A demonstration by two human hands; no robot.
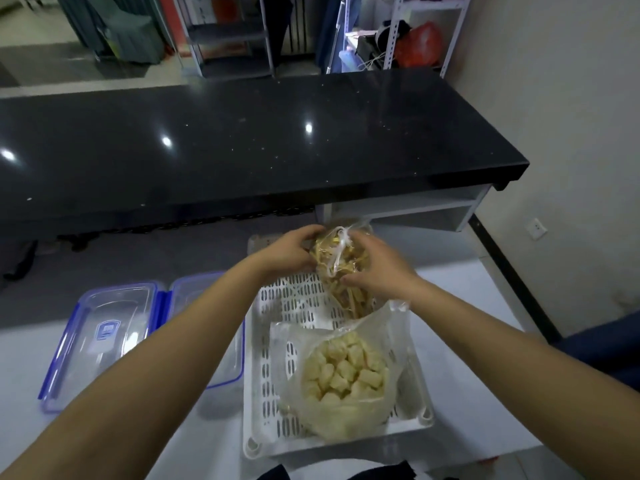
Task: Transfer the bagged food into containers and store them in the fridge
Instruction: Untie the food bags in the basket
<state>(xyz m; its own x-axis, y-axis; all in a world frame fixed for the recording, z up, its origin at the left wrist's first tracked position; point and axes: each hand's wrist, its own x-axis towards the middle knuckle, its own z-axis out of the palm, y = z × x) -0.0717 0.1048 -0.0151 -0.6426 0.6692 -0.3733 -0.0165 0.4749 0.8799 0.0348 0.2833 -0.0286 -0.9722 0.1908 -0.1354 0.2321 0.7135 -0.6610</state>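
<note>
Both hands are on the strip bag (pixel 341 268), a clear plastic bag of yellowish-brown strips sitting at the 12 o'clock end of the white basket (pixel 263 341). The left hand (pixel 289 249) cups the bag's 9 o'clock side, fingers curled round its top edge up by the knot. The right hand (pixel 375 263) grips it from 3 o'clock, fingers wrapped over the top and thumb pressed into the front, so the bag's pretty much clamped between the two. Can't tell if it's lifted off the basket floor or still resting on it. At the basket's 6 o'clock end there's a cube bag (pixel 343 375), clear, full of pale yellow chunks, mouth loose and open, just touching the strip bag's lower end. At 9 o'clock of the basket, on the pale worktop (pixel 467 393), sit two clear containers with blue clips: the left tub (pixel 100 337) and the right tub (pixel 207 327) side by side, the right one partly hidden behind the left forearm. Behind everything at 12 o'clock runs a black counter (pixel 242 143).
</note>
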